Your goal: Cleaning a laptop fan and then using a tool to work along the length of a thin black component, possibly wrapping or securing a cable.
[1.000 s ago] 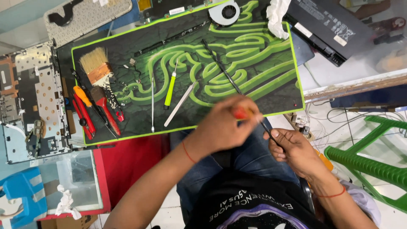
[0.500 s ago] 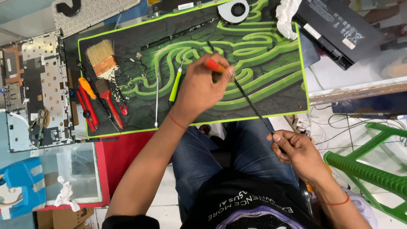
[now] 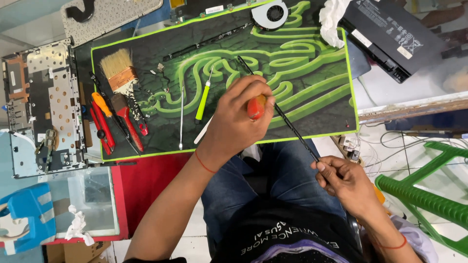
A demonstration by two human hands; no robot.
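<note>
My left hand [image 3: 237,118] is closed around a screwdriver with a red-orange handle [image 3: 256,107], above the near edge of a black mat with green swirls [image 3: 312,63]. My right hand [image 3: 342,179] is over my lap and pinches the near end of a long thin black strip [image 3: 280,113]. The strip slants up and to the left across the mat and passes just right of the screwdriver handle. The screwdriver's tip is hidden behind my fingers.
On the mat lie a green-handled screwdriver [image 3: 202,102], a thin metal tool [image 3: 181,117], a paintbrush [image 3: 119,73], red pliers [image 3: 102,127] and a fan [image 3: 269,13]. An opened laptop chassis [image 3: 44,107] lies left, a black battery [image 3: 390,34] far right, a green stool [image 3: 429,199] beside my knee.
My left hand carried the screwdriver from the mat's near edge up over the mat and has settled close to the strip. My right hand kept hold of the strip's end.
</note>
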